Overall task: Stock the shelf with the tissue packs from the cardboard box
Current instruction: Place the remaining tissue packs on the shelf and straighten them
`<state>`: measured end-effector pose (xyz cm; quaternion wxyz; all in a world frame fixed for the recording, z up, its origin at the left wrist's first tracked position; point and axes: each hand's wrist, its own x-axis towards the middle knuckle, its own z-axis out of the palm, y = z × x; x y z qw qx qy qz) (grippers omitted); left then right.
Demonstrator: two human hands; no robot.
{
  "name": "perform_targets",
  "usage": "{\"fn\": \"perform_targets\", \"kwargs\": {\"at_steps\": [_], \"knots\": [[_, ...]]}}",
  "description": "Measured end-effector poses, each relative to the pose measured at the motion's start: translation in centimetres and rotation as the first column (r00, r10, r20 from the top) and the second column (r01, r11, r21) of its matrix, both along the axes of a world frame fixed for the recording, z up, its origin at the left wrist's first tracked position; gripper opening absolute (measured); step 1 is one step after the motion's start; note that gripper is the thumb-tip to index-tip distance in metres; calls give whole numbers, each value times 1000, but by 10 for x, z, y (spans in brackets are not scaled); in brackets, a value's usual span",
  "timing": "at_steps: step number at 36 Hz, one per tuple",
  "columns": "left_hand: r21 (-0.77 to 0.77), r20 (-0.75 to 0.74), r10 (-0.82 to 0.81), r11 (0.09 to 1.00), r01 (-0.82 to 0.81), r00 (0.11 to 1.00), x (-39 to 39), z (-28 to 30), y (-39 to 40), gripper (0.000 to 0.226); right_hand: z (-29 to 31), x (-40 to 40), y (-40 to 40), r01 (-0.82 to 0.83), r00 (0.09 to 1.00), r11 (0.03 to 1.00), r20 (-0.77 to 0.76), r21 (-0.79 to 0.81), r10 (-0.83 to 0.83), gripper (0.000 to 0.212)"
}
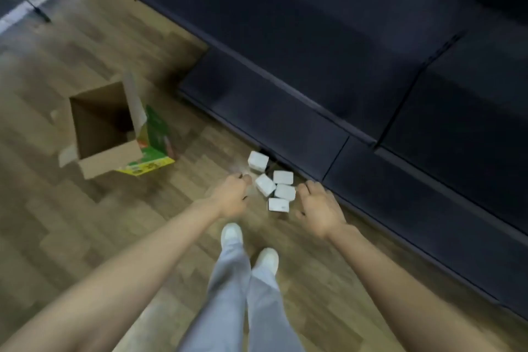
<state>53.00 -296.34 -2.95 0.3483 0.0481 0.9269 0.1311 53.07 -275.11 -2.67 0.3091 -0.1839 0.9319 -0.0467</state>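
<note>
view: head camera, single; worn high, looking steeply down
facing: forward over the wood floor [85, 208] toward the dark shelf [371, 66] far right
nearness: arms close; floor well below

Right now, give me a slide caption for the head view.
Both hands, left and right, reach down to five tissue packs on the floor beside the dark shelf; open box at left.
</note>
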Motion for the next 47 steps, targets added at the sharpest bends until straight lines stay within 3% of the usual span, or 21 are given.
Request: {"fn": "perform_targets", "kwargs": {"at_steps": [3,9,18,23,26,30,32,36,38,40,44,47], "knots": [[27,105,16,999,-19,994,7,-55,5,45,-55,10,2,23,997,999,74,25,-25,43],[59,175,54,996,-66,983,11,-168,13,33,-175,18,-1,20,981,990,190,142,-47,50],[108,294,187,968,-227,937,41,-301,19,44,-332,7,-11,-23,985,987,171,157,-4,56],[78,267,100,989,-125,958,41,-351,2,40,-407,2,-20,-17,983,982,182,188,-18,53],[68,285,17,997,-38,958,33,-375,-11,40,-445,0,-29,17,987,980,152,199,-48,49],[59,266,11,998,-27,964,19,-405,-32,36,-489,-4,-39,24,999,992,-47,122,-18,30],[47,246,42,997,-55,968,13,-416,-42,35,-502,-7,-45,-19,994,994,-108,107,31,30],[35,233,53,997,-63,971,8,-427,-58,35,-524,-8,-51,-86,978,978,-171,188,119,64],[42,233,48,997,-60,971,10,-424,-63,35,-516,-8,-55,-101,989,964,-78,247,124,62],[56,227,46,997,-60,973,13,-414,-67,35,-508,-7,-57,-107,994,961,-4,257,111,36],[61,219,55,996,-70,974,16,-381,-70,33,-465,-6,-55,-34,997,974,77,223,18,52],[80,199,71,993,-89,977,13,-344,-66,34,-417,-4,-53,91,987,992,127,85,-102,63]]}}
